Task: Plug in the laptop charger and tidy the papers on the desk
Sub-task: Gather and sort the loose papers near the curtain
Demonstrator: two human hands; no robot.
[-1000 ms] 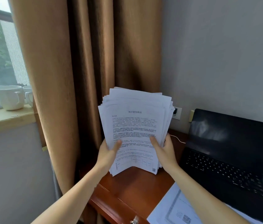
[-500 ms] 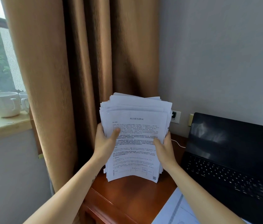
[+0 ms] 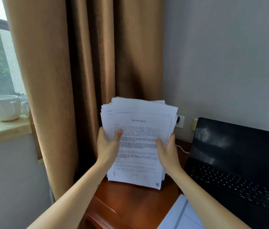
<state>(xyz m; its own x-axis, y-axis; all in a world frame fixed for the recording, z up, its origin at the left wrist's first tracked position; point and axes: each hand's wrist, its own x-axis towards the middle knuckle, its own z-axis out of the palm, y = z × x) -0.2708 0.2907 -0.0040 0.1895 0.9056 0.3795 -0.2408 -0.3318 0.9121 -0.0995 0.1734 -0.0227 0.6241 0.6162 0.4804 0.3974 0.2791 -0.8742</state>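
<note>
A stack of printed papers stands upright on its bottom edge on the red-brown desk. My left hand grips its left side, thumb across the front page. On the right side my right hand grips it the same way. The sheets' top edges are fanned and uneven. An open black laptop sits to the right. A white cable runs over the desk from behind the papers toward the laptop. A dark plug sits in the white wall socket, half hidden by the papers.
Brown curtains hang right behind the papers. Two white mugs stand on the windowsill at the left. More white sheets lie on the desk at the lower right, partly under the laptop. A grey wall rises behind the laptop.
The stack has dropped from being held above the desk to standing on its bottom edge. Both hands have slid up along the stack's sides.
</note>
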